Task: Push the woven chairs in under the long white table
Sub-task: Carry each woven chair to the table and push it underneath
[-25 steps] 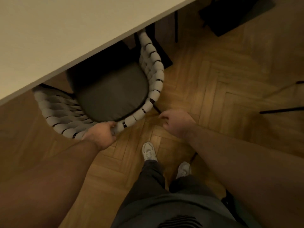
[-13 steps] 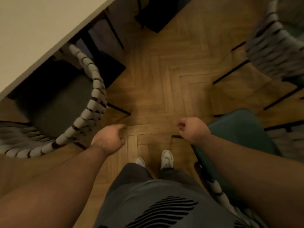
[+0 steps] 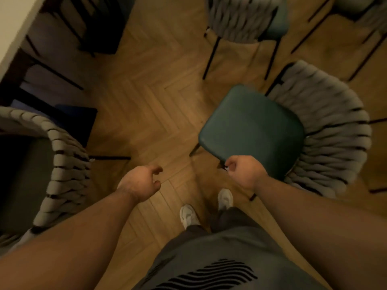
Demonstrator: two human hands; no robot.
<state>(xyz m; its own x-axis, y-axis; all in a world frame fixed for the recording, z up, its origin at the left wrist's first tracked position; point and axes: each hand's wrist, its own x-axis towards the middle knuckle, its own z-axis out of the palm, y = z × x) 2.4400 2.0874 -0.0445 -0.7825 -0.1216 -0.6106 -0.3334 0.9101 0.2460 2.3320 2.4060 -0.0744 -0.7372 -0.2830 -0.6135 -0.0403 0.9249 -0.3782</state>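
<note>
The grey woven chair with the dark green seat (image 3: 251, 124) stands to our right, well apart from the long white table (image 3: 12, 24) at far left. It is nearer our right hand (image 3: 243, 171), clenched and empty by the seat's front corner. Our left hand (image 3: 140, 183) hangs slack, holding nothing.

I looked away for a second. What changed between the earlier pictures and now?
The left hand let go of the first chair and now hangs free over the floor. The person turned right toward the green-seated chair. The right hand stayed curled, holding nothing.
</note>
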